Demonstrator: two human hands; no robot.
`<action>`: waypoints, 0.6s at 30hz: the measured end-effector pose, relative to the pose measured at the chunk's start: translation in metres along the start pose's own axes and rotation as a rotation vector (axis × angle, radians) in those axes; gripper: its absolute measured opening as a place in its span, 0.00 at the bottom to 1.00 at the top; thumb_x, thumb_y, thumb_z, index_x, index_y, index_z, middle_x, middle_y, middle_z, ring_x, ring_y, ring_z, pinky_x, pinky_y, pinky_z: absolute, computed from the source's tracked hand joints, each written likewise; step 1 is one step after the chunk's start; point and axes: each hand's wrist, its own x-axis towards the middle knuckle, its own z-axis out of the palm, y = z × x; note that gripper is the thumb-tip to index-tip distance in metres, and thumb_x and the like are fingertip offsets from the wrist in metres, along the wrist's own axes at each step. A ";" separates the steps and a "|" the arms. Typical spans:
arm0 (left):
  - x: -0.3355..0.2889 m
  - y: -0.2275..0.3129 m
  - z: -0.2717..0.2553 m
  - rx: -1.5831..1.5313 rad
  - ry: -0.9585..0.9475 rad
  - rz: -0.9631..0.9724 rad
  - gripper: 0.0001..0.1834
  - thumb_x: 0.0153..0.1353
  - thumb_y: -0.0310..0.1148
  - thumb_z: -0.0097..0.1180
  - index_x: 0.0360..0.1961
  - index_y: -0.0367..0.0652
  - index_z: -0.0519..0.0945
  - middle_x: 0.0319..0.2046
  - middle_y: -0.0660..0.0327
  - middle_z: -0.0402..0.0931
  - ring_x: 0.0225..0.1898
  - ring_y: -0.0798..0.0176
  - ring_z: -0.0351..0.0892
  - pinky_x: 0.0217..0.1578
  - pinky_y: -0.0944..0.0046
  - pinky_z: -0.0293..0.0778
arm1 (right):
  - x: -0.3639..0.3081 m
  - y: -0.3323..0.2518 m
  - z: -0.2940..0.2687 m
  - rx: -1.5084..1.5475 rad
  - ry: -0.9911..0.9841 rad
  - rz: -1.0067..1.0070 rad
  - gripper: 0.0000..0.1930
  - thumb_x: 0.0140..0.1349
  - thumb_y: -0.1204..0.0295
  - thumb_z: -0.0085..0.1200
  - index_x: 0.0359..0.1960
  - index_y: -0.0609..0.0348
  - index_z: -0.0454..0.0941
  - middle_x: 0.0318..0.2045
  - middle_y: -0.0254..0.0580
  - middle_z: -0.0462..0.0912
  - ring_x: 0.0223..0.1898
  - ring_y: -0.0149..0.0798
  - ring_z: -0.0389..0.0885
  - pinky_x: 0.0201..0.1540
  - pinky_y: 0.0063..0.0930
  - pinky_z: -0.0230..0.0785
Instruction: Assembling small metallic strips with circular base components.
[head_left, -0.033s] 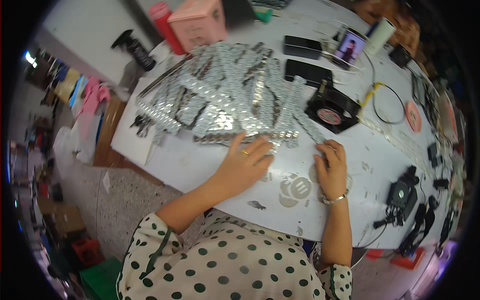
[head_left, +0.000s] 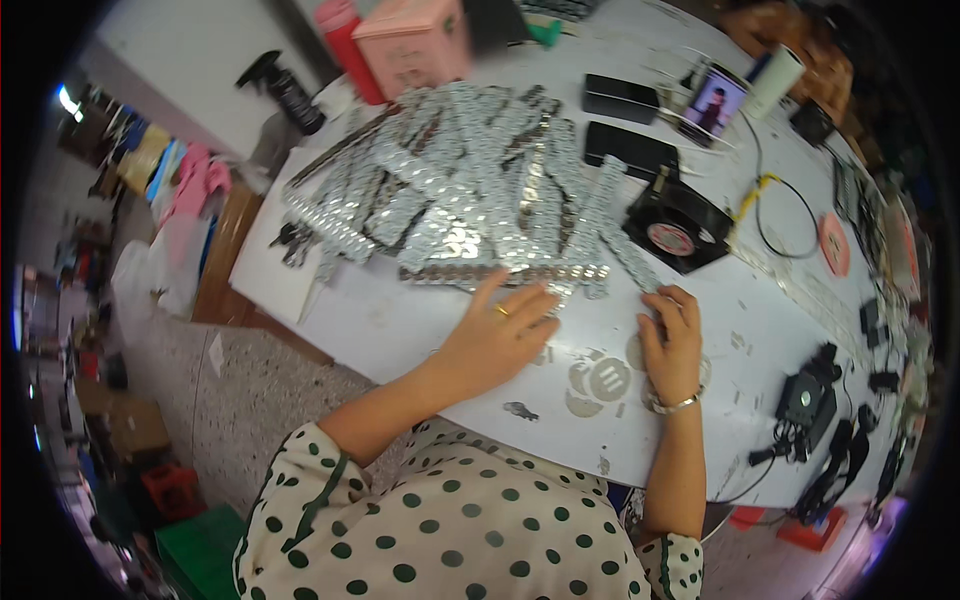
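A heap of silvery metallic strips (head_left: 465,185) with rows of small raised spots covers the back left of the white table (head_left: 480,440). Along its near edge lies one strip crosswise (head_left: 585,272). My left hand (head_left: 490,340) rests against this strip, fingers spread, a ring on one of them. To the right, my right hand (head_left: 672,345) has its fingers loosely bent and the thumb apart. Its fingertips are at the near end of a slanting narrow strip (head_left: 632,262); whether they touch it is hard to tell.
Beyond my right hand stands a black cooling fan (head_left: 680,222), with two black boxes (head_left: 632,150) and a lit phone (head_left: 715,103) behind. A pink box (head_left: 412,48), red bottle (head_left: 350,50) and black spray bottle (head_left: 285,95) stand behind the heap. Black adapters (head_left: 805,395) lie at right.
The whole view has shifted slightly, so things sit a little further right. Both hands keep nearly the same places by the strips.
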 end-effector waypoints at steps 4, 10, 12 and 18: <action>-0.017 0.019 -0.011 -0.178 0.115 0.030 0.12 0.54 0.28 0.61 0.41 0.43 0.82 0.50 0.58 0.77 0.56 0.59 0.74 0.59 0.49 0.65 | 0.002 -0.001 0.001 0.028 -0.040 0.001 0.13 0.56 0.79 0.58 0.44 0.60 0.79 0.51 0.51 0.74 0.52 0.50 0.74 0.50 0.36 0.71; -0.041 0.021 -0.005 -0.323 0.169 -0.002 0.12 0.52 0.25 0.62 0.41 0.41 0.81 0.45 0.58 0.80 0.51 0.59 0.77 0.56 0.51 0.69 | 0.000 0.000 -0.010 -0.028 -0.044 0.033 0.14 0.58 0.77 0.57 0.47 0.58 0.80 0.53 0.49 0.73 0.43 0.43 0.78 0.40 0.29 0.74; -0.051 0.013 -0.012 -0.325 0.190 -0.043 0.13 0.52 0.25 0.61 0.41 0.41 0.81 0.45 0.58 0.79 0.50 0.59 0.78 0.54 0.51 0.70 | 0.009 -0.006 -0.012 0.002 -0.043 0.028 0.14 0.58 0.78 0.57 0.47 0.59 0.80 0.52 0.47 0.74 0.38 0.38 0.79 0.39 0.27 0.74; -0.068 -0.007 -0.044 -0.331 0.272 -0.577 0.15 0.52 0.23 0.64 0.42 0.38 0.80 0.42 0.56 0.78 0.40 0.54 0.78 0.42 0.60 0.76 | 0.015 -0.027 -0.043 0.031 0.023 0.051 0.11 0.59 0.80 0.57 0.45 0.61 0.80 0.45 0.43 0.78 0.31 0.33 0.79 0.37 0.23 0.73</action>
